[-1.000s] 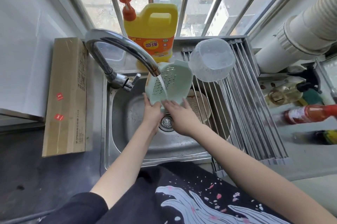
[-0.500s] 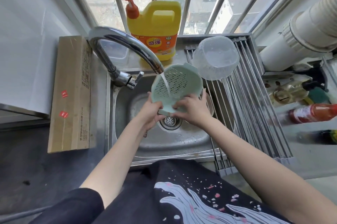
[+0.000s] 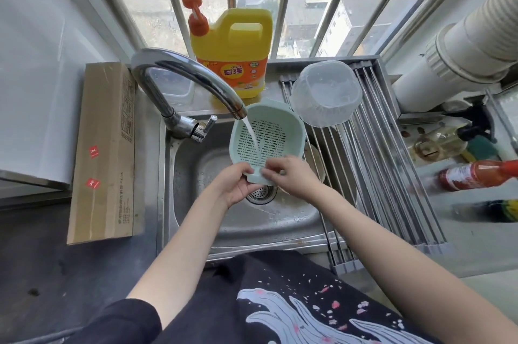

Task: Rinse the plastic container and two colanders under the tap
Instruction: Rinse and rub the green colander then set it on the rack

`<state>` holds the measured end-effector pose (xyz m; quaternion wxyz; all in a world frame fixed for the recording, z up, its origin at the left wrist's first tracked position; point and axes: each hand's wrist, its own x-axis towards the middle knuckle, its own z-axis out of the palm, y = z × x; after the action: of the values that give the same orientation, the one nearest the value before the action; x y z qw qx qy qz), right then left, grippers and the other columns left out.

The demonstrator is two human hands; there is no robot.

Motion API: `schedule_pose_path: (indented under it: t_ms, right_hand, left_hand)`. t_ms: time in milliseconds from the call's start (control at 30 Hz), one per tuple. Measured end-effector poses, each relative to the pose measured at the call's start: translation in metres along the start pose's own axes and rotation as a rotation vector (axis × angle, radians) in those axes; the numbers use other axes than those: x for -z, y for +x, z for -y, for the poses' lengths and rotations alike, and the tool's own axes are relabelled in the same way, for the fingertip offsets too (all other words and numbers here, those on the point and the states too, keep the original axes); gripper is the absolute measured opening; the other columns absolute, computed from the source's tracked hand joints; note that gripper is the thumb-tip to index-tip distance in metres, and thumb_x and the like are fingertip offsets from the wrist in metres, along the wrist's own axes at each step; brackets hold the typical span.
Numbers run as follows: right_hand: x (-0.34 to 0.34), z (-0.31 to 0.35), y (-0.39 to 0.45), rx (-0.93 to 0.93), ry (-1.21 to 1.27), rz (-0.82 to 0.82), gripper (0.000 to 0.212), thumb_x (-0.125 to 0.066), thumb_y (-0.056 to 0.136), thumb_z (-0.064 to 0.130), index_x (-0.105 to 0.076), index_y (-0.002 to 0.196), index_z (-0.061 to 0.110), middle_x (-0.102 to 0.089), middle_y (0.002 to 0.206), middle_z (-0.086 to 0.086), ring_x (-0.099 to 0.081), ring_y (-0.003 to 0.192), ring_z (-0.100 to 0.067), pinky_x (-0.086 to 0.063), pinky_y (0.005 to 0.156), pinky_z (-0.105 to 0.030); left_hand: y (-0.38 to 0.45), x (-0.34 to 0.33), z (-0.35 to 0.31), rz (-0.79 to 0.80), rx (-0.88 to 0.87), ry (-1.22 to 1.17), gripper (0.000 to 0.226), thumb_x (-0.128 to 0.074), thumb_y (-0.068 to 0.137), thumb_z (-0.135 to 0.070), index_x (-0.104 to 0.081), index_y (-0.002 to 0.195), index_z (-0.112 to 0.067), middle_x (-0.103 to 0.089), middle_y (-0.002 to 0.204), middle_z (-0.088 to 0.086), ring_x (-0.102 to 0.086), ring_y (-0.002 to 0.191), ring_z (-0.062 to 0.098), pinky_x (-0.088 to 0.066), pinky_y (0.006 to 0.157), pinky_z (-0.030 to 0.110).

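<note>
Dark counter (image 3: 42,273) on the left, and a long cardboard box (image 3: 105,153) lies flat along it, just beside the steel sink (image 3: 196,175). A yellow detergent jug (image 3: 232,55) stands upright on the ledge behind the sink. A roll-up rack (image 3: 392,175) spans the sink's right side, carrying a clear container (image 3: 326,94) upside down. Far right, a red bottle (image 3: 476,175) lies on its side on the counter.

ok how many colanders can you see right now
2. The green colander is held under the tap by both hands; a beige one lies mostly hidden behind it, in the sink.
</note>
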<state>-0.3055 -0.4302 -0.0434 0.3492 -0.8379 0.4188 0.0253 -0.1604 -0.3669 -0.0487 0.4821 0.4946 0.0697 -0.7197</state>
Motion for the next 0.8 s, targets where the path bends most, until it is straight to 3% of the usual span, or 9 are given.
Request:
schedule_pose_path:
  t_ms: [100, 233, 367, 433, 500, 567, 633, 733, 800]
  right_hand:
    - [0.006, -0.004, 0.002, 0.015, 0.092, 0.090, 0.018, -0.056, 0.092, 0.030, -0.067, 0.083, 0.019, -0.066, 0.079, 0.004, -0.059, 0.078, -0.017, -0.050, 0.076, -0.041]
    - [0.000, 0.007, 0.002, 0.058, -0.184, -0.070, 0.029, -0.049, 0.091, 0.050, -0.069, 0.090, 0.029, -0.069, 0.090, 0.008, -0.051, 0.090, -0.013, -0.037, 0.078, -0.034]
    - [-0.001, 0.011, 0.004, -0.030, -0.026, -0.156, 0.026, -0.047, 0.097, 0.025, -0.067, 0.093, 0.010, -0.067, 0.088, -0.007, -0.060, 0.088, -0.026, -0.046, 0.078, -0.037]
    - [0.001, 0.010, 0.003, -0.029, 0.026, -0.091, 0.022, -0.047, 0.094, 0.010, -0.061, 0.110, 0.011, -0.067, 0.097, -0.008, -0.062, 0.092, -0.026, -0.050, 0.081, -0.039]
    - [0.000, 0.013, -0.006, 0.066, -0.013, -0.095, 0.048, -0.049, 0.086, -0.006, -0.050, 0.129, 0.016, -0.064, 0.113, -0.010, -0.057, 0.105, -0.025, -0.048, 0.091, -0.038]
    - [-0.001, 0.015, -0.016, 0.176, -0.033, -0.264, 0.060, -0.052, 0.079, -0.013, -0.049, 0.133, 0.013, -0.061, 0.124, -0.011, -0.051, 0.118, -0.027, -0.043, 0.100, -0.041]
    - [-0.006, 0.011, -0.027, 0.191, -0.043, -0.485, 0.056, -0.053, 0.078, -0.010, -0.049, 0.129, 0.014, -0.061, 0.123, -0.010, -0.052, 0.117, -0.027, -0.041, 0.101, -0.042]
    - [-0.009, 0.008, -0.038, -0.003, 0.024, -0.746, 0.034, -0.051, 0.086, 0.012, -0.042, 0.118, 0.018, -0.057, 0.106, -0.006, -0.053, 0.098, -0.024, -0.040, 0.086, -0.036]
    - [-0.004, 0.010, -0.041, -0.159, 0.213, -0.756, 0.029, -0.057, 0.089, 0.020, -0.040, 0.111, 0.013, -0.051, 0.087, 0.000, -0.050, 0.077, -0.017, -0.043, 0.068, -0.036]
  left_hand:
    - [-0.004, 0.003, 0.000, -0.008, 0.000, -0.002, 0.038, -0.027, 0.091, 0.010, -0.045, 0.123, 0.000, -0.064, 0.103, 0.016, -0.065, 0.089, 0.029, -0.057, 0.071, 0.039]
    - [-0.004, 0.000, -0.003, 0.031, 0.012, -0.139, 0.030, -0.025, 0.091, 0.010, -0.048, 0.111, 0.006, -0.063, 0.103, 0.024, -0.069, 0.082, 0.034, -0.057, 0.073, 0.043]
    - [-0.003, 0.006, -0.004, 0.017, 0.018, -0.144, 0.032, -0.027, 0.092, 0.009, -0.049, 0.114, 0.002, -0.061, 0.109, 0.023, -0.062, 0.097, 0.035, -0.052, 0.078, 0.047]
    - [-0.003, 0.010, -0.002, 0.019, 0.008, -0.130, 0.037, -0.028, 0.092, 0.011, -0.046, 0.121, -0.001, -0.060, 0.115, 0.023, -0.060, 0.101, 0.038, -0.054, 0.076, 0.047]
    - [-0.002, 0.011, -0.001, 0.021, -0.001, -0.129, 0.040, -0.029, 0.092, 0.012, -0.044, 0.126, -0.003, -0.061, 0.112, 0.021, -0.061, 0.098, 0.036, -0.056, 0.073, 0.045]
    - [0.000, 0.004, -0.002, 0.010, -0.011, -0.064, 0.040, -0.032, 0.093, 0.012, -0.043, 0.128, -0.003, -0.062, 0.108, 0.018, -0.063, 0.092, 0.032, -0.058, 0.068, 0.040]
    - [0.003, -0.006, -0.002, -0.033, -0.032, 0.032, 0.039, -0.039, 0.093, 0.009, -0.043, 0.130, 0.000, -0.061, 0.110, 0.017, -0.064, 0.087, 0.027, -0.059, 0.062, 0.034]
    - [0.011, -0.016, -0.001, -0.145, -0.078, 0.177, 0.037, -0.051, 0.093, 0.003, -0.045, 0.129, 0.002, -0.059, 0.112, 0.015, -0.063, 0.080, 0.023, -0.057, 0.054, 0.029]
    - [0.021, -0.020, 0.002, -0.195, -0.117, 0.241, 0.040, -0.057, 0.092, -0.004, -0.046, 0.130, 0.002, -0.060, 0.111, 0.014, -0.064, 0.084, 0.025, -0.058, 0.057, 0.031]
